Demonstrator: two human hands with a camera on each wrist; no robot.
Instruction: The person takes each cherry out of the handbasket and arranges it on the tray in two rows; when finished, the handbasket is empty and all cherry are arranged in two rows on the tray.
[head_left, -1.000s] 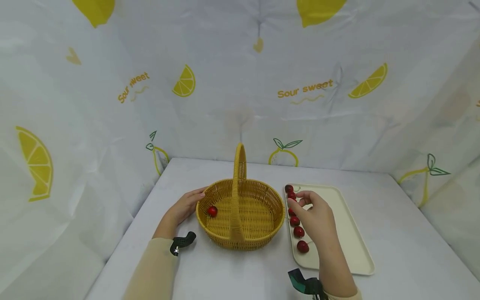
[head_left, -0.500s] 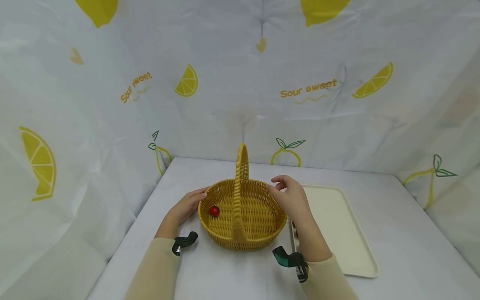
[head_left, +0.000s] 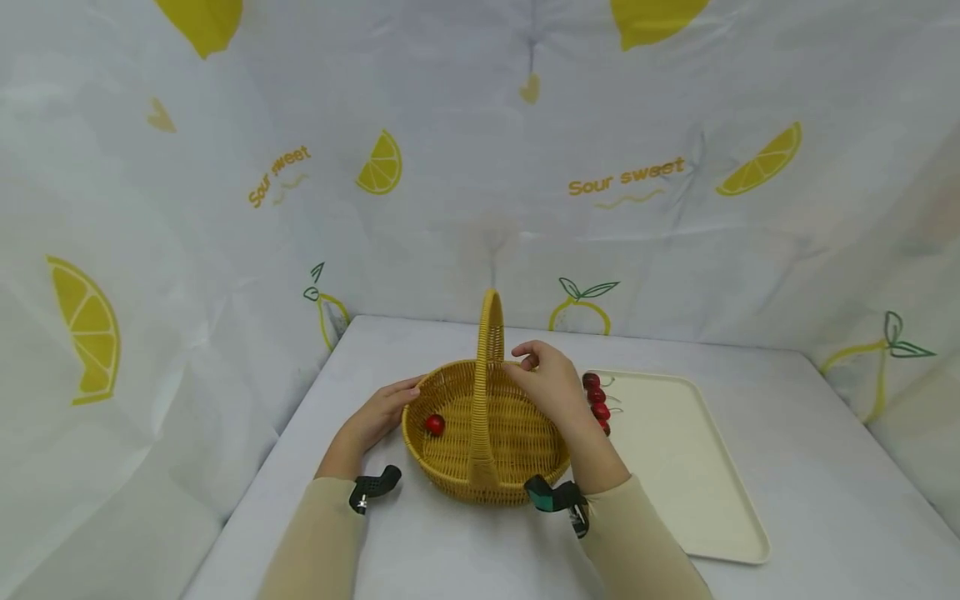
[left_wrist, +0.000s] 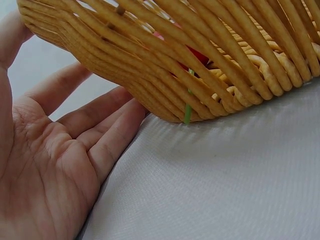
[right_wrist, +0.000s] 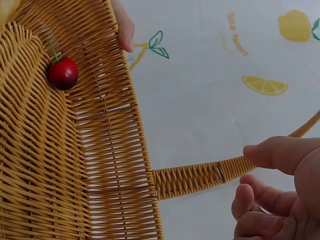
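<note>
A yellow-brown wicker basket (head_left: 450, 483) with a tall arched handle (head_left: 483, 400) stands on the white table. One red cherry (head_left: 434, 425) lies inside at its left; the right wrist view shows this cherry (right_wrist: 63, 74) with a green stem. My left hand (head_left: 378, 414) rests against the basket's outer left side, its fingers stretched along the weave in the left wrist view. Over the basket's right part is my right hand (head_left: 551, 383), near the handle. In the right wrist view its thumb stands apart from loosely bent fingers, with nothing visible between them.
A cream tray (head_left: 690, 467) lies right of the basket. Several cherries (head_left: 596, 396) with stems line its left edge, partly hidden by the right forearm. A white cloth (head_left: 450, 225) with lemon prints hangs behind the table.
My right hand has moved left from the row of cherries on the tray to above the basket, close to the handle. The left hand stays at the basket's side.
</note>
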